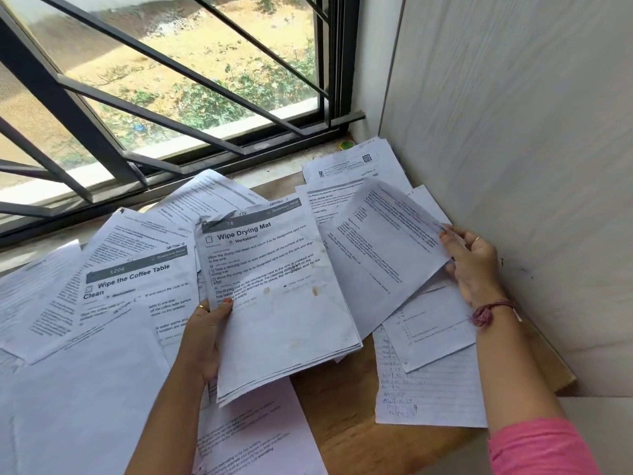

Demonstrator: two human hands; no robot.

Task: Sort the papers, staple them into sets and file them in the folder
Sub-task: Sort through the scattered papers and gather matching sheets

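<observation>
1. On the wooden table [346, 423] by the window [171, 80], lots of printed papers lie spread out and on top of each other.
2. My left hand [202, 337] holds a stack of papers [284, 303] up off the table. My thumb is curled over the left edge of the stack, and the other fingers are hidden under it.
3. Its top sheet says "Wipe Drying Mat" in big letters.
4. My right hand [474, 265] pinches a single sheet [387, 255] at its right edge. This sheet is tilted, and its left side slips under the stack.
5. Left of the stack lies the "Wipe the Coffee Table" sheet [137, 279].
6. Near my right arm lies a lined sheet [428, 395] with handwriting on it.
7. My right wrist wears a red thread band [489, 311], and my sleeve [541, 450] is pink.
8. I cannot see a folder or a stapler.
</observation>
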